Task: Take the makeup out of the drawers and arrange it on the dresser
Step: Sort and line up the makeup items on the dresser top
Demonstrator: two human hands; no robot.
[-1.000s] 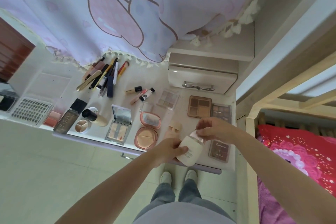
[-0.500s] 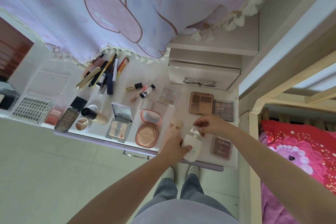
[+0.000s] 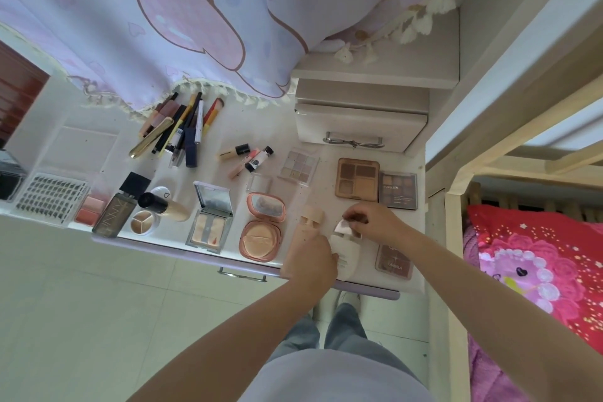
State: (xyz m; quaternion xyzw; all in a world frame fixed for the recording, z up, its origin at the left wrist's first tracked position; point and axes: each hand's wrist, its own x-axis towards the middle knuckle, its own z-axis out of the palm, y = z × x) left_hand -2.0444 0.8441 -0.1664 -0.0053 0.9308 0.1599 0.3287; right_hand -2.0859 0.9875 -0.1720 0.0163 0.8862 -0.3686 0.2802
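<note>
Your white dresser top (image 3: pixel 329 196) runs under a hanging lilac cartoon-print curtain (image 3: pixel 195 19), with a pink floral bedspread (image 3: pixel 538 271) off to its right. Near the dresser's front edge, your left hand (image 3: pixel 311 259) curls its fingers round the side of a small cream-white squeeze bottle (image 3: pixel 347 254), which lies on the dresser. Your right hand (image 3: pixel 375 223) pinches that bottle's pale cap end (image 3: pixel 342 226) between thumb and fingertips. Just left of the bottle lies a peach-coloured tube (image 3: pixel 308 222), touching your left hand. Just right of the bottle, a dark brown eyeshadow palette (image 3: pixel 393 263) lies flat, partly under your right wrist. Behind the bottle sit a tan four-pan eyeshadow palette (image 3: pixel 357 179) and a grey multi-pan palette (image 3: pixel 398 190). Further left of the bottle lie an open round pink cushion compact (image 3: pixel 261 227) and an open silver square compact (image 3: pixel 212 217). Well left and behind, a heap of pencils and brushes (image 3: pixel 179 129) lies beside the curtain hem.
</note>
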